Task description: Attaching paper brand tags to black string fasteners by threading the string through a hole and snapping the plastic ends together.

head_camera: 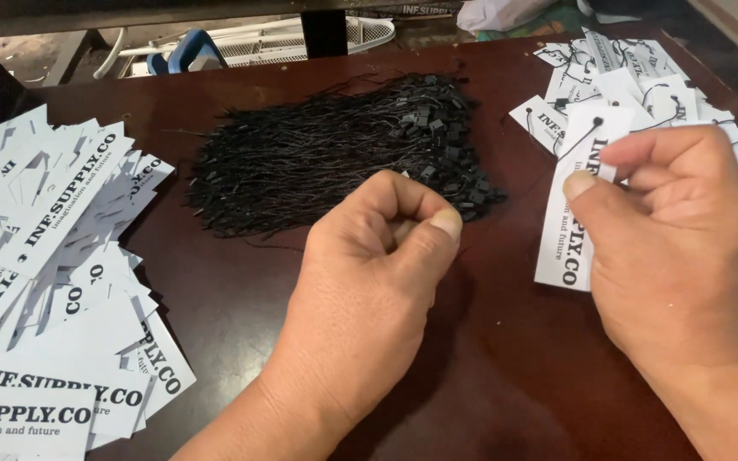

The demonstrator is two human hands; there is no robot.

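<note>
Table (241,282): dark brown wood, filling most of the view, with everything below laid out on it.
Loose tags (53,256): a wide fan of white paper tags with black print, spread over the table's left side, no strings on them.
String bundle (335,154): a thick heap of thin black strings with small black plastic locks, lying mid-table just beyond the left hand.
Finished pile (634,77): white tags already strung with black loops, heaped at the far right corner.
Right hand (668,230): fingers clenched on one tag, thumb pressed on its face.
Left hand (386,256): curled into a loose fist, thumb against forefinger at the near edge of the string bundle; whether a string is pinched there I cannot tell.
Held tag (570,230): long white card, upright in the right hand, black string threaded through its top hole.
</note>
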